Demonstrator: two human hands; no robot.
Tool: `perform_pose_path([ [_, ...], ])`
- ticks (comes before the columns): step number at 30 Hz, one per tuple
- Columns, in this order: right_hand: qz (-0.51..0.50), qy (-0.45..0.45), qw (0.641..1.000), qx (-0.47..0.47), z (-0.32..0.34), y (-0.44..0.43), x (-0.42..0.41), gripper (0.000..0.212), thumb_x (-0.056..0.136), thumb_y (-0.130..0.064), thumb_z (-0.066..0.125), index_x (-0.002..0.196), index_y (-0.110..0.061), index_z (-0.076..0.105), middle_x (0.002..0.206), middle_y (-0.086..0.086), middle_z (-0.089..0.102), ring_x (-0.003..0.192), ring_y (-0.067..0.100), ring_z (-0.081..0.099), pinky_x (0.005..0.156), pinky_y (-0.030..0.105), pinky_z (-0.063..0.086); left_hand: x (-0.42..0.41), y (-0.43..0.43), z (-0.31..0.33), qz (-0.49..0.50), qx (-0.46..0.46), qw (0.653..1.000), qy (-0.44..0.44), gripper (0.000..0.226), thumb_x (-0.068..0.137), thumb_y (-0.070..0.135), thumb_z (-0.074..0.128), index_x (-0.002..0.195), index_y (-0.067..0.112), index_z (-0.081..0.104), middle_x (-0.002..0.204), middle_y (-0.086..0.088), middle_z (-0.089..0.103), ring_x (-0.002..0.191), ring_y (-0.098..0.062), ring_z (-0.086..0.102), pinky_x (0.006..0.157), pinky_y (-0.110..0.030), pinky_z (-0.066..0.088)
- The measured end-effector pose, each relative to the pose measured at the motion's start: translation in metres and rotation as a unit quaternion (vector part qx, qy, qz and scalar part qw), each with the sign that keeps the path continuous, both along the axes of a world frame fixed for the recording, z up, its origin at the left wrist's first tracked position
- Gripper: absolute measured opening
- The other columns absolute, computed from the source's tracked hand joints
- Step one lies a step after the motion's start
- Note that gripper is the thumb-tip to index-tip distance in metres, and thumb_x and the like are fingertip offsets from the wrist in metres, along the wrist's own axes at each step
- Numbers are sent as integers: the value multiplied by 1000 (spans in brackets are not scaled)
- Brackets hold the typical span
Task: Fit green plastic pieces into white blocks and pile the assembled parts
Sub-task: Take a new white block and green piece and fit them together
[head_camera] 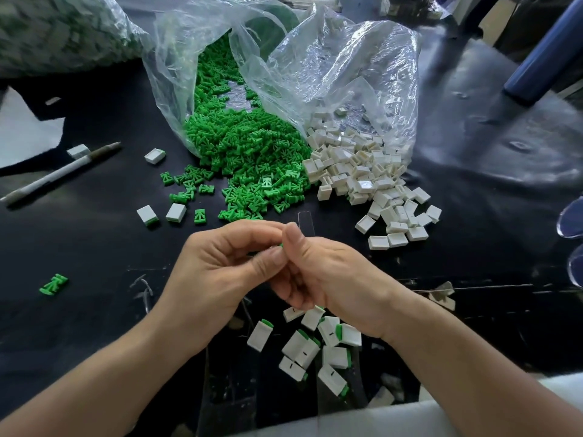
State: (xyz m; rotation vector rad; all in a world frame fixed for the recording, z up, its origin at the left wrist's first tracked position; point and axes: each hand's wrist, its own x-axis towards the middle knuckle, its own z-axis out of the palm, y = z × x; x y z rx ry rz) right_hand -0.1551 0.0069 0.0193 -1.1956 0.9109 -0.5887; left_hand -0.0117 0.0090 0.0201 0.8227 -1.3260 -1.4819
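My left hand (220, 263) and my right hand (328, 272) meet above the middle of the black table (94, 247), fingertips together. Between them they pinch a small green piece (280, 246); only a sliver of it shows. Whether a white block is held too is hidden by the fingers. A heap of green pieces (249, 152) spills from a clear bag (176, 58). Beside it white blocks (369, 178) spill from a second clear bag (362, 64). A loose pile of assembled parts (315, 345), white with green ends, lies under my right wrist.
A pen (60, 173) lies at the left with a white block (78, 151) by it. Three assembled parts (161, 212) and stray green pieces (53, 283) dot the left side. A full bag (63, 29) sits at the far left. A blue tube (549, 48) leans at the right.
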Motion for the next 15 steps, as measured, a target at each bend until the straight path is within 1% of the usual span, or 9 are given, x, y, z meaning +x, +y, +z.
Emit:
perform_pose_path([
  [2,-4,11,1000,-7,-1,-1,-1,63,76,-55,31,88,2,55,55,-12,47,51,4,41,50,16,35,0,1,0,1,2,1000,7,21,69,0,57,86,-8,67,74,-14,69,49,-26,64,49,-26,53],
  [5,-10,9,1000,-15,1,1,0,57,77,-54,33,89,-5,58,56,-12,41,55,6,35,51,15,31,0,1,-1,19,10,1000,-4,20,67,2,59,83,-6,69,91,-16,70,55,-33,66,53,-29,56],
  [6,-12,5,1000,-16,2,1,0,55,77,-53,33,89,-7,60,57,-11,40,55,6,33,50,15,30,1,1,-2,23,10,1000,-10,20,67,2,59,84,-6,69,93,-18,69,56,-35,66,54,-29,56],
  [7,-15,4,1000,-16,2,2,1,56,77,-53,33,91,-6,61,57,-11,40,55,5,33,50,15,30,1,1,-2,25,10,1000,-14,22,67,2,59,85,-5,69,92,-18,69,56,-35,66,55,-29,56],
  [8,-17,5,1000,-15,2,1,1,61,78,-53,33,95,0,59,57,-11,40,55,5,34,50,14,31,1,1,-2,24,10,1000,-13,22,67,2,59,86,-6,68,88,-19,69,56,-34,65,54,-29,56],
  [10,-20,15,1000,-19,1,1,2,68,78,-53,33,99,9,54,55,-12,43,53,5,36,50,14,32,0,1,-2,19,5,1000,-8,23,69,3,59,86,-9,67,77,-17,69,53,-30,65,53,-28,55],
  [12,-17,32,999,-28,2,0,1,74,78,-54,32,105,13,52,54,-13,45,51,3,38,50,14,33,0,1,-1,6,-1,1000,-3,25,70,6,59,89,-8,67,66,-15,67,52,-27,65,54,-29,55],
  [13,-16,38,999,-32,2,0,1,76,78,-54,31,109,12,51,55,-12,45,52,3,39,51,15,34,0,1,0,1,0,1000,-1,24,70,7,59,88,-6,68,64,-15,67,52,-26,65,54,-28,55],
  [15,-15,48,998,-39,4,-1,0,78,78,-55,30,116,10,52,58,-10,45,54,5,40,52,15,34,1,0,2,-5,7,1000,-1,20,69,8,63,85,0,70,73,-17,69,56,-23,67,55,-25,54],
])
